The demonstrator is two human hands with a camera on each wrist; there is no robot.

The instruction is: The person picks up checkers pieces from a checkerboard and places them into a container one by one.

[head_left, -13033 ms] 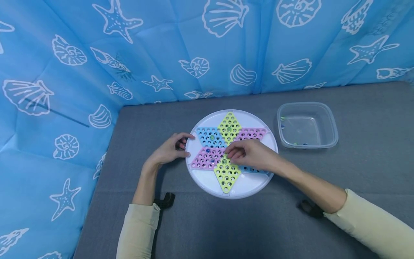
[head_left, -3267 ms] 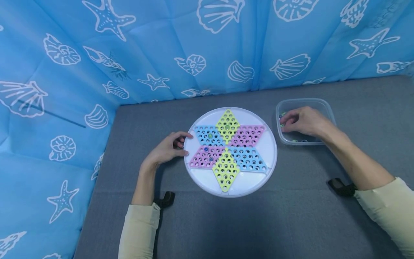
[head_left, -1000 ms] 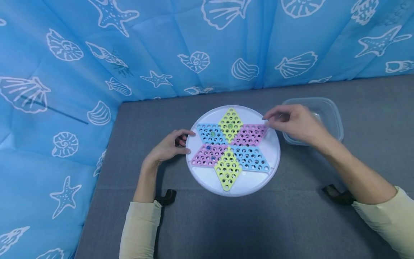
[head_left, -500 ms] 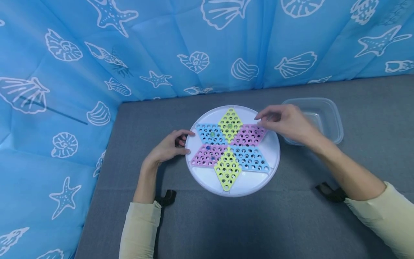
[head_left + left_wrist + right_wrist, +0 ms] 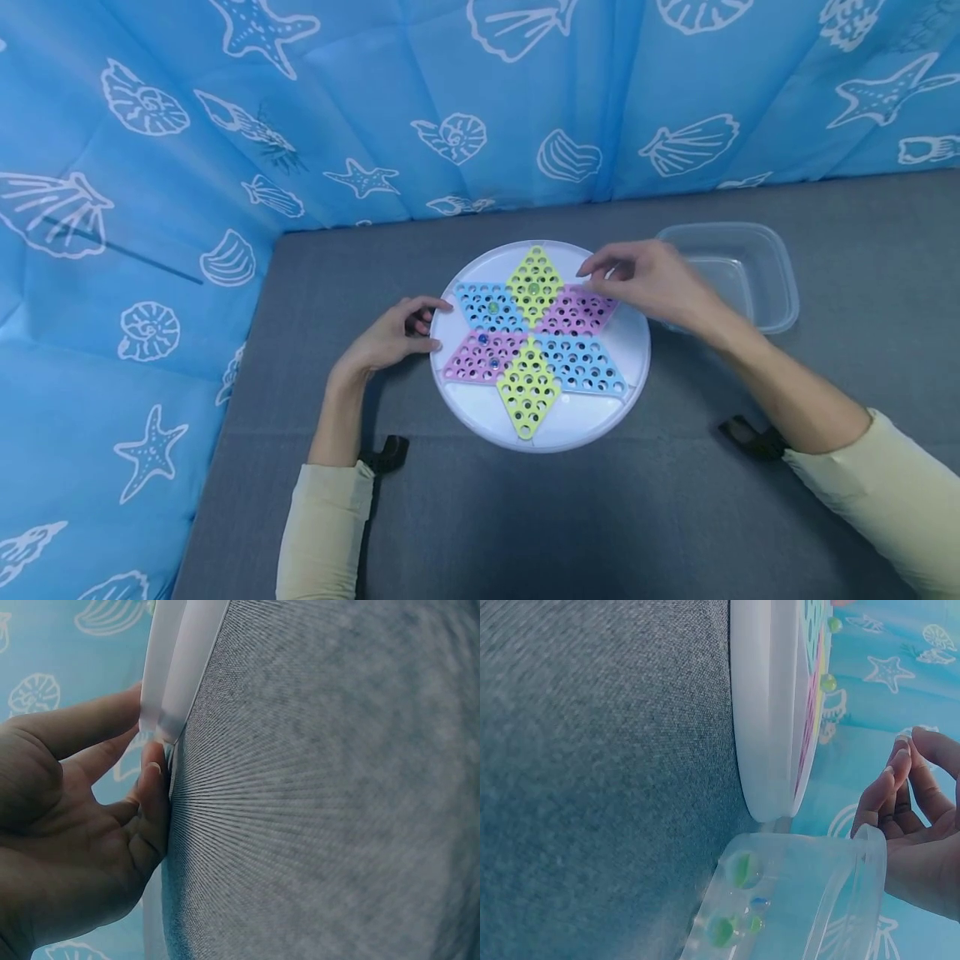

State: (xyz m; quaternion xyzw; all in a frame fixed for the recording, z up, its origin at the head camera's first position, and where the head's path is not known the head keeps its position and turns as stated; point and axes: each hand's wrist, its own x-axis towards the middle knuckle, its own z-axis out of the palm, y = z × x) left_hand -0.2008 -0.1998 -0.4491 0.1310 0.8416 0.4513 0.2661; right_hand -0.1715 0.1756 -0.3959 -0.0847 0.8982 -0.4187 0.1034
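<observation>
A round white Chinese checkers board [image 5: 453, 408] with a yellow, pink and blue star lies on the table. Two green marbles [image 5: 533, 288] sit in its far yellow and left blue points, and two blue marbles [image 5: 483, 339] in the near-left pink one. My left hand [image 5: 386, 340] holds the board's left rim; in the left wrist view its fingertips [image 5: 154, 769] are right at the edge. Over the far right pink point hovers my right hand [image 5: 648, 279], thumb and fingertips close together, other fingers loosely curled. No marble shows between its fingertips [image 5: 904, 742] in the right wrist view.
A clear plastic container [image 5: 793, 292] stands right of the board, partly behind my right forearm. Several green and blue marbles [image 5: 742, 868] lie in it. Grey cloth [image 5: 570, 533] covers the table, and a blue shell-print curtain [image 5: 517, 125] hangs behind and to the left.
My right hand went from the board's middle into the container, then back left over the board. A green marble in the near yellow point has gone. My left hand stays at the rim.
</observation>
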